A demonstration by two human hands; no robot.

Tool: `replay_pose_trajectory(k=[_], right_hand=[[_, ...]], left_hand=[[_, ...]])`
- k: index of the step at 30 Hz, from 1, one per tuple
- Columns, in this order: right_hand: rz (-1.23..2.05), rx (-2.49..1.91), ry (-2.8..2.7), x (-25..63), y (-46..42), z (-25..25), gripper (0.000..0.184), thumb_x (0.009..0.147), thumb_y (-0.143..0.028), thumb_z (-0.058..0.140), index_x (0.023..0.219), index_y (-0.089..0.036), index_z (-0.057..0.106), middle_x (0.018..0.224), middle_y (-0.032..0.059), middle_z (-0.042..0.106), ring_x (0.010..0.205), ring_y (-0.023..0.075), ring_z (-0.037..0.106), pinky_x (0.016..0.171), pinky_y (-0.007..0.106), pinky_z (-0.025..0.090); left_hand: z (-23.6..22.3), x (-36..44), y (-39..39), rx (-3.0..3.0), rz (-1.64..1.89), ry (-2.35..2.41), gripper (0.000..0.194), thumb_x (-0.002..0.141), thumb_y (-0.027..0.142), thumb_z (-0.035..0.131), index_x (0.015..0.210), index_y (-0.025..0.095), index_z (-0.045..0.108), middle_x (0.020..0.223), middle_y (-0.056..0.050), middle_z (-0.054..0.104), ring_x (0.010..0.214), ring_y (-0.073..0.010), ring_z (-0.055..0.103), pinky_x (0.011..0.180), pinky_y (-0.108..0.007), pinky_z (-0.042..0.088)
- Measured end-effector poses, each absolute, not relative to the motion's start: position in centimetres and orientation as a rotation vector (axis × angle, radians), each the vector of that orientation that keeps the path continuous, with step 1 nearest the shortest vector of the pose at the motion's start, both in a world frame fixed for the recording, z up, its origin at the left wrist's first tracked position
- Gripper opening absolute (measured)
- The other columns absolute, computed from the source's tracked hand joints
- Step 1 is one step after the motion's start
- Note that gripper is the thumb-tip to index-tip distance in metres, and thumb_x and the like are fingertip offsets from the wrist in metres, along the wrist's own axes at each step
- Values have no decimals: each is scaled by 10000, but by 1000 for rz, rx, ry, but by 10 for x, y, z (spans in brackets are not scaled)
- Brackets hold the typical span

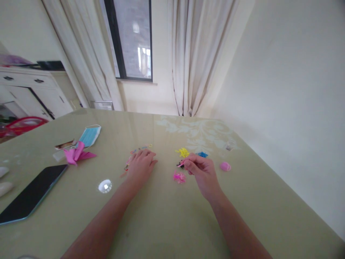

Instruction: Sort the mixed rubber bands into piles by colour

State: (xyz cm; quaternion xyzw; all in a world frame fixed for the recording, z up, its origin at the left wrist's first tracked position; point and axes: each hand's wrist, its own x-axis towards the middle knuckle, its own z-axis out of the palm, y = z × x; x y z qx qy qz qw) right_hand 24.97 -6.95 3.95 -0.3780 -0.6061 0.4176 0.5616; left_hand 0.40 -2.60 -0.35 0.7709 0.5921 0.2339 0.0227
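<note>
My left hand (141,166) lies palm down on the table, its fingers stretched out. Along its far and left sides runs a curved row of small coloured loops (133,151), partly hidden under the hand. My right hand (202,172) is closed in a pinch on a small pink rubber band (182,163), just above a black pile of bands (180,166). Around it are a yellow pile of bands (183,152), a blue pile of bands (202,154) and a pink pile of bands (179,177). A round pink object (225,166) sits right of this hand.
On the left lie a dark tablet-like device (29,194), a pink folded paper shape (78,154) and a blue face mask (90,136). A shiny clear dome (105,186) is left of my forearm. A small clear container (230,144) stands near the table's (161,223) right edge.
</note>
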Motion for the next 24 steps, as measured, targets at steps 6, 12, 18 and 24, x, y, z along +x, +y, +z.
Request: replay_pose_trajectory(k=[6, 12, 18, 24], right_hand=[[1057, -833, -1404, 252, -69, 38, 298, 911, -502, 817, 804, -225, 851, 657, -6, 599, 566, 119, 479, 526, 252, 404], [1063, -824, -1397, 253, -67, 41, 293, 898, -494, 829, 788, -223, 845, 649, -5, 620, 572, 121, 488, 538, 256, 401], [988, -1021, -1632, 264, -58, 43, 183, 885, -398, 826, 867, -220, 862, 757, 21, 744, 655, 149, 585, 620, 273, 446], [751, -1440, -2046, 268, -45, 19, 121, 876, -130, 760, 853, -204, 852, 842, 41, 788, 775, 186, 668, 729, 298, 457]], left_hand=[[-15, 0, -19, 2470, 444, 1947, 289, 1034, 271, 532, 1138, 219, 796, 1205, -161, 758, 1200, -373, 642, 1062, -526, 419], [-16, 1, -16, 2526, 418, 1935, 317, 1057, 263, 483, 1058, 225, 798, 1109, -135, 783, 1129, -356, 679, 999, -504, 444], [-24, -1, -14, 2519, 509, 1905, 340, 1038, 178, 471, 1170, 228, 781, 1160, -138, 788, 1137, -341, 685, 991, -489, 459], [-17, -4, -12, 2485, 650, 1879, 343, 1023, 146, 490, 1156, 249, 789, 1175, -125, 761, 1106, -316, 702, 998, -460, 484]])
